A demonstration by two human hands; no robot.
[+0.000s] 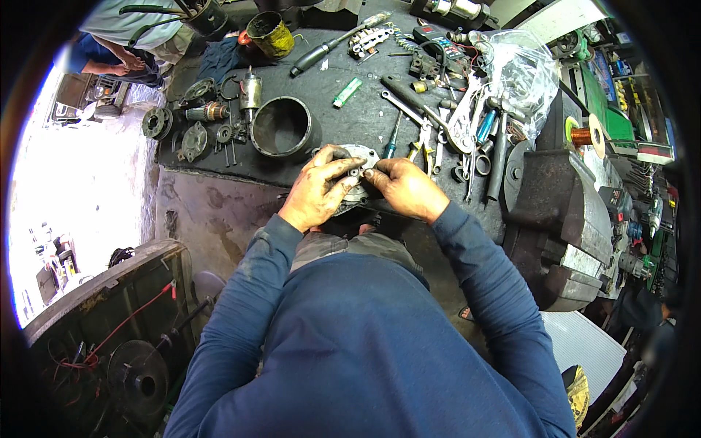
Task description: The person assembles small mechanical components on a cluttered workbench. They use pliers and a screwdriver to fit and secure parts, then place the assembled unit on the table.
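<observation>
A round grey metal part (359,151) sits by the near edge of the dark bench (339,120); at its nine o'clock the left hand (320,188) pinches a small ring-like piece (353,173) between thumb and forefinger, while at three the right hand (410,188), half curled, touches it (any grip there I cannot tell); an open cylinder (315,133) stands at ten, wrenches (460,124) at two
</observation>
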